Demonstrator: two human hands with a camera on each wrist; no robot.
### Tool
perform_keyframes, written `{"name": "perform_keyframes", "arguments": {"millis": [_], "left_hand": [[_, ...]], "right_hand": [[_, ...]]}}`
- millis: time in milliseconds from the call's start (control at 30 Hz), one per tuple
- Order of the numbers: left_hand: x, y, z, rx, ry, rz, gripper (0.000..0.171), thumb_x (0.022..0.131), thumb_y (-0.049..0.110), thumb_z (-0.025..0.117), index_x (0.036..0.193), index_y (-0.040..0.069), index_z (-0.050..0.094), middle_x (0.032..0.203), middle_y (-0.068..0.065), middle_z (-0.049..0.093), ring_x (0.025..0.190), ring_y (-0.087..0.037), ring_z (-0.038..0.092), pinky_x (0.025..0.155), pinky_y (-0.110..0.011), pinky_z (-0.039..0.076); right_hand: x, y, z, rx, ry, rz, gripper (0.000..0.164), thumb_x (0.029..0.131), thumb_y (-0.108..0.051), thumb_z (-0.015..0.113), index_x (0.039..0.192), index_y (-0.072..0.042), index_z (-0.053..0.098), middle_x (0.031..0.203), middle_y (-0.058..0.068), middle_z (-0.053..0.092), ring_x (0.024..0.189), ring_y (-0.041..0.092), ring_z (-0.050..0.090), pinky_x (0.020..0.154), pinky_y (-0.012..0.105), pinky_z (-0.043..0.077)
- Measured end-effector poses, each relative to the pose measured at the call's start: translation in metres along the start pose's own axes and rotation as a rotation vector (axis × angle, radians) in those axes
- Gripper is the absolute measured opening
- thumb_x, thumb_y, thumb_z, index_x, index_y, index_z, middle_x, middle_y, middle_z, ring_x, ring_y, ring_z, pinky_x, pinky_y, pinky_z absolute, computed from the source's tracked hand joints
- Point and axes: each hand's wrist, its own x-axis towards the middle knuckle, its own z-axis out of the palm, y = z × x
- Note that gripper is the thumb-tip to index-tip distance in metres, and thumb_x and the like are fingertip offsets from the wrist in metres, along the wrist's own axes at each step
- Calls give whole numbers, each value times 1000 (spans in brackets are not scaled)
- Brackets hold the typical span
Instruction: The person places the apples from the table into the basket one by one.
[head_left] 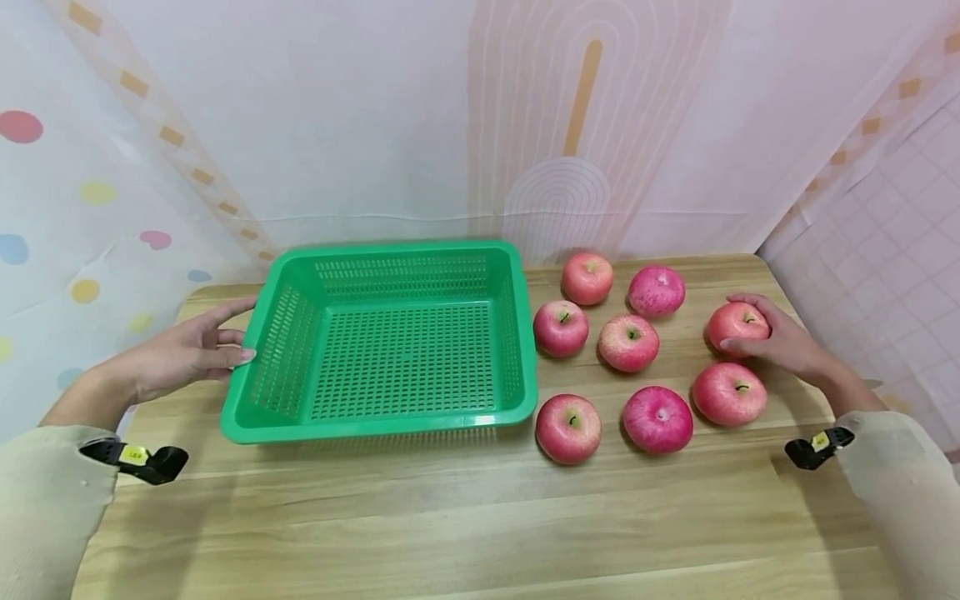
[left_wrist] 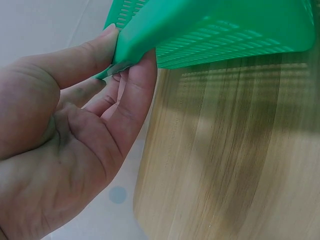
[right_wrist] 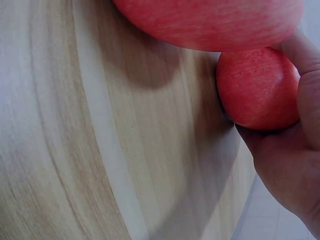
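With thumb above and fingers beneath, my left hand (head_left: 187, 354) pinches the left rim of a green plastic basket (head_left: 246, 367). The left wrist view shows the thumb on top of the rim (left_wrist: 145, 35) and curled fingers under it. No fruit lies inside the perforated basket. On the right, my right hand (head_left: 783, 337) curls its thumb and fingers round a red apple (head_left: 738, 323) at the table's right side. The right wrist view shows this held apple (right_wrist: 257, 90) low at the wood, partly hidden by a nearer apple (right_wrist: 210, 22).
Several other apples stand between basket and right hand, among them a pale red one (head_left: 587, 278), a deep pink one (head_left: 657, 419) and one just in front of the hand (head_left: 729, 394). The wooden table (head_left: 420, 517) meets a patterned curtain (head_left: 360, 125) at the back.
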Motion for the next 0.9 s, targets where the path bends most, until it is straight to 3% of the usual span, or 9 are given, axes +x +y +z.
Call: {"name": "perform_keyframes", "arguments": {"millis": [567,900], "left_hand": [[0,-2,-1,2,1,2,81,105,0,52,163,9,-3,119,4,66,102,-17,71,83,-31,61],[2,-3,-1,-14,-7,5,81,105,-1,52,163,8,-4,118,3,67,100,-19,72,82,-33,62]], "right_hand": [[-3,0,-1,-17,-27,29,70,95,-18,72,151,-1,33,135,20,48,98,-6,50,82,9,41],[-3,0,-6,-45,11,1,69,95,-18,73,151,-2,37,128,16,51,98,-6,50,82,8,40]]}}
